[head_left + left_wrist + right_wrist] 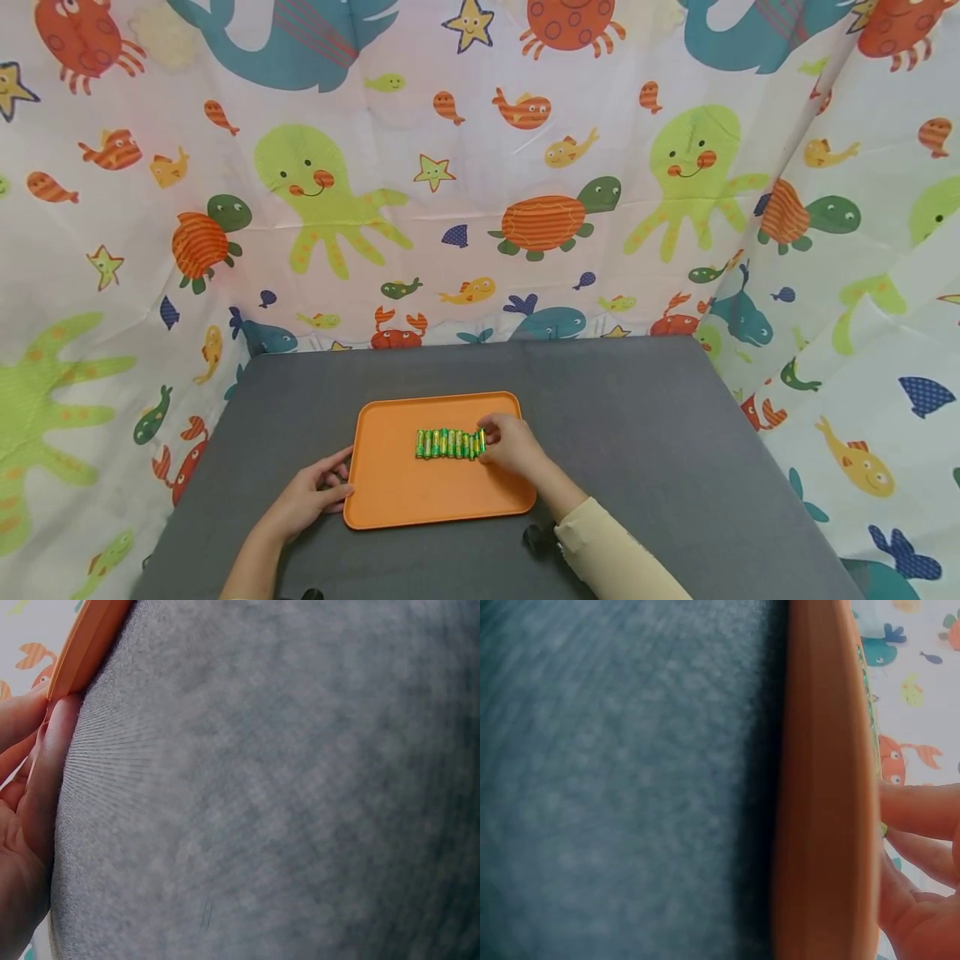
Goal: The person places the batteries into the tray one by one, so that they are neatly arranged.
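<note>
An orange tray (405, 498) lies on the grey table. On it several green and yellow batteries (450, 443) stand side by side in a row. My right hand (516, 450) is at the row's right end, pinching the last battery (482, 442) between thumb and fingers. In the right wrist view the tray's side (825, 787) hides most of that battery; only a small tip shows beside the fingers (922, 810). My left hand (307, 498) holds the tray's left edge, with thumb and fingertips at the rim, as the left wrist view also shows at the tray (94, 645).
The grey table (622, 433) reaches out around the tray. A curtain (450, 208) printed with sea animals hangs behind and at both sides. A small black object (536, 540) sits by my right wrist, and another (312, 594) is at the bottom edge near the left forearm.
</note>
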The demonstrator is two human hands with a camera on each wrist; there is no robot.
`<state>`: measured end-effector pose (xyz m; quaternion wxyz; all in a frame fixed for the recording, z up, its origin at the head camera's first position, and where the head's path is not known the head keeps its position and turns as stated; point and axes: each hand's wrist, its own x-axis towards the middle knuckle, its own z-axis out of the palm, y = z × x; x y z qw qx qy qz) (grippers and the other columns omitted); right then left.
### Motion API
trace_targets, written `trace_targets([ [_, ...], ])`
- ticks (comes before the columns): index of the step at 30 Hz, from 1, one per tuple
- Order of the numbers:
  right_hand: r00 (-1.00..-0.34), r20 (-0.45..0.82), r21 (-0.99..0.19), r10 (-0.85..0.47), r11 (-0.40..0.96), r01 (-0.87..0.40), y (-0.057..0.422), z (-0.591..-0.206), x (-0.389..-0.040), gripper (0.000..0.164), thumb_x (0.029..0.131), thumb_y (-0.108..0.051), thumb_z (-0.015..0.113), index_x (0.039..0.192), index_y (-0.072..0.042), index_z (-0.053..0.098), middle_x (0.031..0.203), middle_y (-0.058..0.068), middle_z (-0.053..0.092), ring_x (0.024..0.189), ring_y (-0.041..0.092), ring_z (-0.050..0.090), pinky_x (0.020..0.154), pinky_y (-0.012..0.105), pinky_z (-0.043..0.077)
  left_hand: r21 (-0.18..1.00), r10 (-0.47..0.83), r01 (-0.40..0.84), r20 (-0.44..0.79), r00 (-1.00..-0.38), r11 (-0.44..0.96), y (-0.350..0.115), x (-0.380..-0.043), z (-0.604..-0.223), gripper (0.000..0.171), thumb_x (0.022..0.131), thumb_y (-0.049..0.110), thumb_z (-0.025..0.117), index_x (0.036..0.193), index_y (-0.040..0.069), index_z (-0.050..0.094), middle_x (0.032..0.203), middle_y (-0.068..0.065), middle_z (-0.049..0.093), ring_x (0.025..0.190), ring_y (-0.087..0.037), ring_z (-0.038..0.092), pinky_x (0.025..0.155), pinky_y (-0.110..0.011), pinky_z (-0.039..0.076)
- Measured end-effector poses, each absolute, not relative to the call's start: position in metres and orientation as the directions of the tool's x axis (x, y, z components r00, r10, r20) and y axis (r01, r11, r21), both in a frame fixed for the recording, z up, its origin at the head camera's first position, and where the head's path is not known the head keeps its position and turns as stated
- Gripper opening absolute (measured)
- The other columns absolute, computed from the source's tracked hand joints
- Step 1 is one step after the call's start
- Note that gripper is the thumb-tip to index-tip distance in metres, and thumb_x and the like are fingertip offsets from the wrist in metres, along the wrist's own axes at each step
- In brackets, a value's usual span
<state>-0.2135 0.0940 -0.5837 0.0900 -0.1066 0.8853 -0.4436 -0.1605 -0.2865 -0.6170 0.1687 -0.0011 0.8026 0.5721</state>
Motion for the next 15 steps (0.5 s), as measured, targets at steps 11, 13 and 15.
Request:
trace_targets([
  [11,-0.96,-0.048,-0.806,-0.277,0.578,-0.126,0.0972,-0.5848,-0.2105,0.05,0.078,0.001,0.084,0.125,-0.003,0.067,0.112,0.009,0.067,0.098,0.024,0.063,0.081,0.038,0.056,0.914,0.184,-0.207,-0.283,-0.941,0.348,-0.2863,-0.1607,-0.6162,0.072,0.093,0.018,0.074,0.156,0.013,0.039,0.115,-0.013,0.051,0.093,-0.021,0.056,0.073,-0.034,0.059],
  [13,-0.96,-0.045,-0.81,-0.278,0.572,-0.127,0.0977,-0.585,-0.2096,0.05,0.078,0.001,0.084,0.124,-0.003,0.067,0.111,0.009,0.067,0.098,0.024,0.063,0.081,0.038,0.056,0.915,0.189,-0.207,-0.285,-0.94,0.347,-0.2868,-0.1601,-0.6163,0.072,0.093,0.018,0.073,0.156,0.012,0.038,0.116,-0.013,0.051,0.093,-0.021,0.056,0.073,-0.034,0.059],
  [15,-0.961,-0.05,-0.816,-0.273,0.566,-0.119,0.0985,-0.5855,-0.2092,0.05,0.078,0.0,0.085,0.124,-0.004,0.067,0.111,0.009,0.067,0.098,0.023,0.063,0.081,0.038,0.056,0.916,0.194,-0.206,-0.284,-0.939,0.345,-0.2871,-0.1597,-0.6164,0.072,0.094,0.018,0.073,0.157,0.012,0.038,0.116,-0.014,0.051,0.093,-0.021,0.056,0.074,-0.034,0.059],
])
